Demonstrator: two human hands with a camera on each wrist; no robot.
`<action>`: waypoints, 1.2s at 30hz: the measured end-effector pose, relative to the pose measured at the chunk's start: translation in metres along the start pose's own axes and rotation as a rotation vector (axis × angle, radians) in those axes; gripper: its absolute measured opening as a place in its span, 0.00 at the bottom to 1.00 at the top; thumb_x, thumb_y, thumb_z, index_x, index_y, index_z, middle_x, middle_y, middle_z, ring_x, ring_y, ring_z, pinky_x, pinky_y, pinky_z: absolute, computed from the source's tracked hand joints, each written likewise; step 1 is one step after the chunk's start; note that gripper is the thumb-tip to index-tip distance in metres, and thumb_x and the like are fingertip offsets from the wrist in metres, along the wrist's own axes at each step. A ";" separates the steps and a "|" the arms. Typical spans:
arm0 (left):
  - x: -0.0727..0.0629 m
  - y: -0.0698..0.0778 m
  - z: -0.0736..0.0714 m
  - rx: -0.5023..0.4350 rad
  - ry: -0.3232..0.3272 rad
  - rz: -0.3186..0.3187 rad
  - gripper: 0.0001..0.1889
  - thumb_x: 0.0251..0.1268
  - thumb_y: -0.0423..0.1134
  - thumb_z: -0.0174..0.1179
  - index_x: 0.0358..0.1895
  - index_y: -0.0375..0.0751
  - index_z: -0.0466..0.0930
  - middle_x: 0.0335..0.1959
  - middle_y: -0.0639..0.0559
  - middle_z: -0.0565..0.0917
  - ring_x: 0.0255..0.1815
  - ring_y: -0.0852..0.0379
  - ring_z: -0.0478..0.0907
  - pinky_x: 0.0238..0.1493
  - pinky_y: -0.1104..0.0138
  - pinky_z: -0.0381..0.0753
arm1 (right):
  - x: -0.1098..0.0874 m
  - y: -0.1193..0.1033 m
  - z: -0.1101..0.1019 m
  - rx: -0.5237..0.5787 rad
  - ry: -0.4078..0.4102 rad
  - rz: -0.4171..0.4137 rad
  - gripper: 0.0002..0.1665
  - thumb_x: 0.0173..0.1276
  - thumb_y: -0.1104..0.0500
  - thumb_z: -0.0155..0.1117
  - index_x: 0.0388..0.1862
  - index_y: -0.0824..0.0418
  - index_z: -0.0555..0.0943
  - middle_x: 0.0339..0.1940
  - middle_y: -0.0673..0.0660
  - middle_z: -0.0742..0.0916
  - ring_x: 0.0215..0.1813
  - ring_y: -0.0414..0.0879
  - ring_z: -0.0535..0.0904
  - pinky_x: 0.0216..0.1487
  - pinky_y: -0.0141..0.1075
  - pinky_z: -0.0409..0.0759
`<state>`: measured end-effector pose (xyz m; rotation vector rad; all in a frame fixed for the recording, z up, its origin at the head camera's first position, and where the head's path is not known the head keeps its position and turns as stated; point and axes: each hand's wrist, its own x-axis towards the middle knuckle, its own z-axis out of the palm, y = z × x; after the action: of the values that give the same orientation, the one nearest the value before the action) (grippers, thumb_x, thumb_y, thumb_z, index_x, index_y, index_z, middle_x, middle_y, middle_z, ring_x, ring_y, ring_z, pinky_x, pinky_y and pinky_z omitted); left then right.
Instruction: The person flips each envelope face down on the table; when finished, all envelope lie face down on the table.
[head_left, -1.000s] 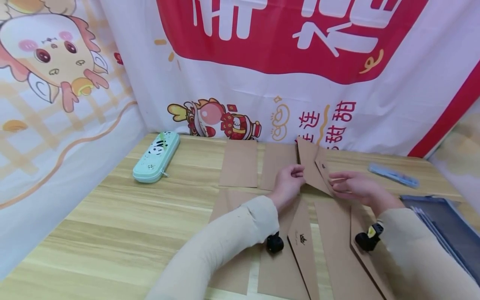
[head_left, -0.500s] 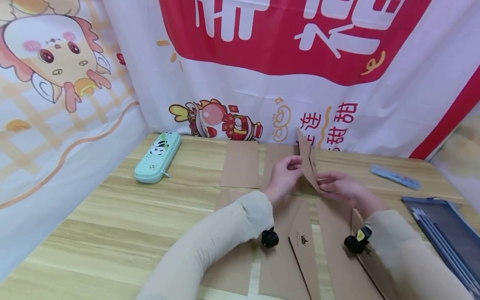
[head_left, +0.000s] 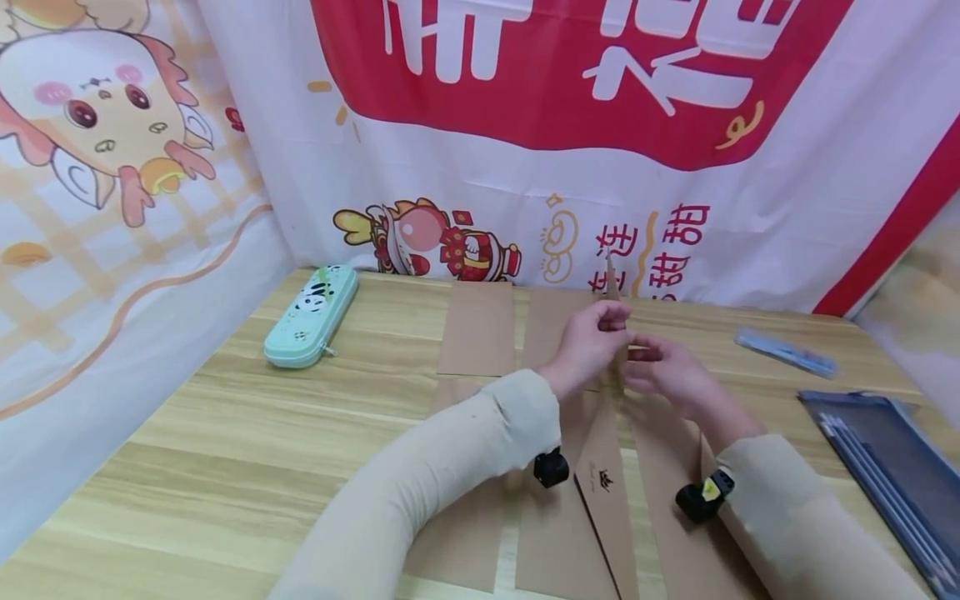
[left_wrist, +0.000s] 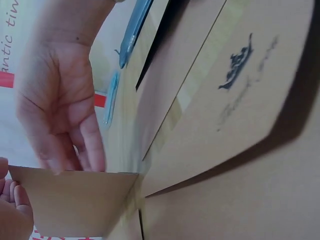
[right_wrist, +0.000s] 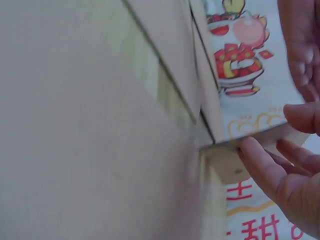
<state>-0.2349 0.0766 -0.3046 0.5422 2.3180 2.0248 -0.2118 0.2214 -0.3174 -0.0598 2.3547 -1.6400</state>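
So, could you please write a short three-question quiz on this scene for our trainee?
1. What stands upright between the left hand and the right hand?
2. True or false: the teal case lies to the left of the dark pouch.
3. Fill in: the flap between the sleeves bears a small black ____.

Key: 1. An envelope. 2. True. 3. Crown.

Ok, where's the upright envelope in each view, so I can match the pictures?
Head: upright envelope right of centre, nearly edge-on, partly hidden.
Left wrist: upright envelope at lower left, broad face showing.
Right wrist: upright envelope right of centre, just below mid-height.
Shared landmark: the right hand, touching the envelope in all three.
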 end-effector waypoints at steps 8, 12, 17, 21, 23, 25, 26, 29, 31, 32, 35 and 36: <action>0.001 0.000 -0.001 -0.022 -0.062 -0.013 0.15 0.61 0.29 0.57 0.52 0.37 0.76 0.46 0.47 0.80 0.42 0.64 0.74 0.41 0.77 0.75 | -0.006 -0.010 0.012 -0.079 0.305 -0.084 0.27 0.66 0.58 0.58 0.61 0.69 0.69 0.55 0.64 0.77 0.48 0.40 0.74 0.58 0.39 0.72; 0.000 -0.003 -0.003 -0.046 -0.080 -0.003 0.15 0.63 0.33 0.55 0.53 0.37 0.76 0.51 0.45 0.80 0.44 0.63 0.74 0.43 0.77 0.75 | -0.006 -0.010 0.017 -0.116 0.435 -0.119 0.24 0.64 0.56 0.62 0.55 0.67 0.74 0.48 0.59 0.81 0.41 0.34 0.74 0.47 0.28 0.76; 0.000 -0.004 -0.003 -0.068 -0.082 -0.004 0.16 0.64 0.36 0.55 0.54 0.37 0.75 0.52 0.44 0.79 0.48 0.61 0.74 0.47 0.77 0.74 | -0.007 -0.009 0.023 -0.129 0.531 -0.124 0.19 0.62 0.58 0.63 0.49 0.66 0.77 0.39 0.53 0.82 0.36 0.33 0.74 0.37 0.22 0.75; 0.001 -0.006 -0.002 -0.080 -0.081 -0.004 0.15 0.65 0.36 0.54 0.54 0.37 0.76 0.52 0.46 0.80 0.52 0.59 0.75 0.50 0.76 0.74 | -0.008 -0.010 0.027 -0.127 0.606 -0.115 0.16 0.61 0.59 0.64 0.46 0.65 0.78 0.33 0.49 0.82 0.33 0.32 0.74 0.34 0.21 0.76; 0.001 -0.007 -0.002 -0.087 -0.082 -0.001 0.15 0.66 0.35 0.52 0.54 0.38 0.76 0.52 0.47 0.79 0.53 0.59 0.75 0.51 0.75 0.73 | -0.008 -0.010 0.029 -0.136 0.646 -0.114 0.14 0.60 0.61 0.64 0.44 0.64 0.79 0.30 0.48 0.82 0.31 0.32 0.74 0.33 0.21 0.76; 0.000 -0.008 -0.001 -0.084 -0.079 0.007 0.14 0.67 0.34 0.51 0.54 0.38 0.76 0.53 0.48 0.79 0.54 0.59 0.74 0.51 0.75 0.73 | -0.008 -0.010 0.030 -0.144 0.693 -0.119 0.13 0.59 0.62 0.64 0.43 0.64 0.80 0.29 0.49 0.82 0.29 0.31 0.74 0.30 0.21 0.75; -0.001 -0.009 0.000 -0.086 -0.076 0.017 0.14 0.68 0.33 0.50 0.54 0.38 0.76 0.53 0.48 0.79 0.54 0.59 0.74 0.52 0.76 0.72 | -0.008 -0.010 0.031 -0.147 0.719 -0.122 0.12 0.58 0.63 0.64 0.42 0.64 0.80 0.28 0.49 0.82 0.28 0.32 0.74 0.29 0.21 0.75; -0.004 -0.011 0.001 -0.091 -0.056 0.053 0.14 0.68 0.31 0.48 0.53 0.37 0.77 0.52 0.47 0.80 0.54 0.59 0.75 0.52 0.76 0.72 | -0.008 -0.010 0.031 -0.136 0.786 -0.111 0.11 0.59 0.62 0.63 0.42 0.63 0.80 0.28 0.50 0.82 0.27 0.33 0.73 0.25 0.22 0.74; -0.005 -0.013 0.002 -0.105 -0.039 0.074 0.13 0.66 0.29 0.49 0.52 0.35 0.77 0.52 0.45 0.80 0.54 0.57 0.75 0.52 0.77 0.72 | -0.009 -0.010 0.030 -0.115 0.819 -0.098 0.11 0.61 0.60 0.62 0.42 0.62 0.79 0.29 0.49 0.81 0.27 0.34 0.73 0.24 0.23 0.73; -0.006 -0.014 0.002 -0.115 -0.029 0.081 0.13 0.65 0.28 0.50 0.51 0.34 0.77 0.51 0.43 0.80 0.53 0.57 0.76 0.52 0.77 0.73 | -0.010 -0.010 0.030 -0.098 0.835 -0.098 0.11 0.61 0.60 0.62 0.42 0.62 0.79 0.28 0.48 0.80 0.27 0.35 0.73 0.23 0.23 0.73; -0.008 -0.018 0.000 -0.142 -0.008 0.082 0.14 0.63 0.26 0.51 0.51 0.31 0.76 0.51 0.40 0.80 0.51 0.56 0.76 0.50 0.77 0.73 | -0.011 -0.009 0.027 -0.056 0.871 -0.100 0.11 0.60 0.59 0.62 0.42 0.60 0.79 0.26 0.44 0.79 0.28 0.34 0.73 0.23 0.23 0.72; -0.008 -0.019 0.000 -0.155 -0.002 0.074 0.14 0.63 0.26 0.51 0.51 0.31 0.76 0.51 0.39 0.80 0.51 0.55 0.76 0.50 0.77 0.74 | -0.011 -0.009 0.026 -0.041 0.880 -0.101 0.10 0.60 0.58 0.62 0.41 0.59 0.79 0.26 0.44 0.79 0.28 0.34 0.73 0.23 0.23 0.72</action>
<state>-0.2318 0.0723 -0.3247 0.6302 2.1463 2.2110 -0.1961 0.1966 -0.3150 0.6782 3.0265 -1.9262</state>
